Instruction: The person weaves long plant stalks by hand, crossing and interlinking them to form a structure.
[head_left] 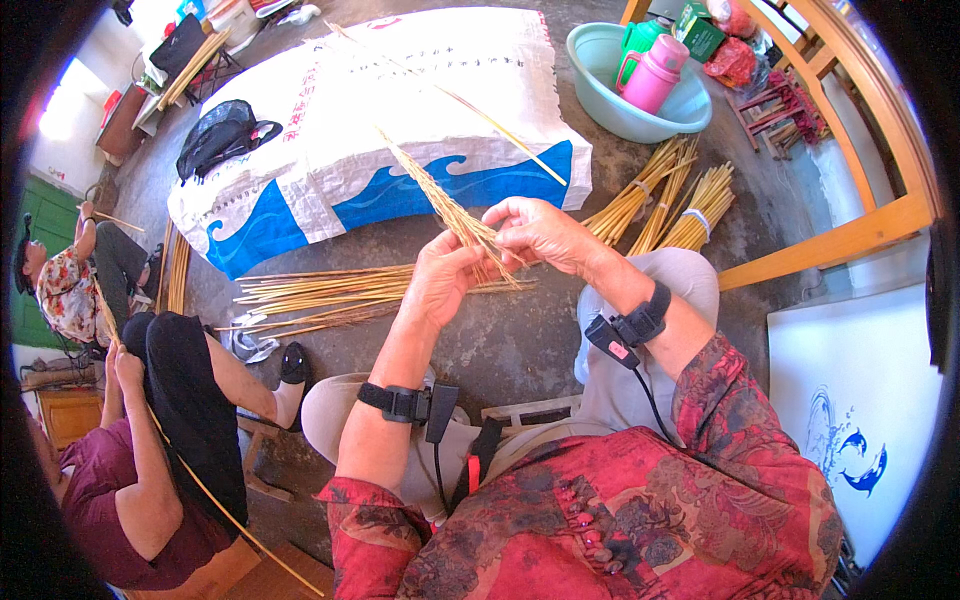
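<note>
My left hand and my right hand meet in front of my knees, both closed on a thin bundle of dry straw. Its pale, bushy stalks spread away from me over the edge of a white and blue woven sack. Shorter ends poke out below my fingers, which partly hide the gripped part. Just beyond my left hand, a loose row of long thin stalks lies on the floor. One long stalk rests across the sack.
A pale blue basin holds a pink flask and a green one. Tied stalk bundles lie right of my hands, near a wooden frame. A black bag sits on the sack. Two people at left handle stalks.
</note>
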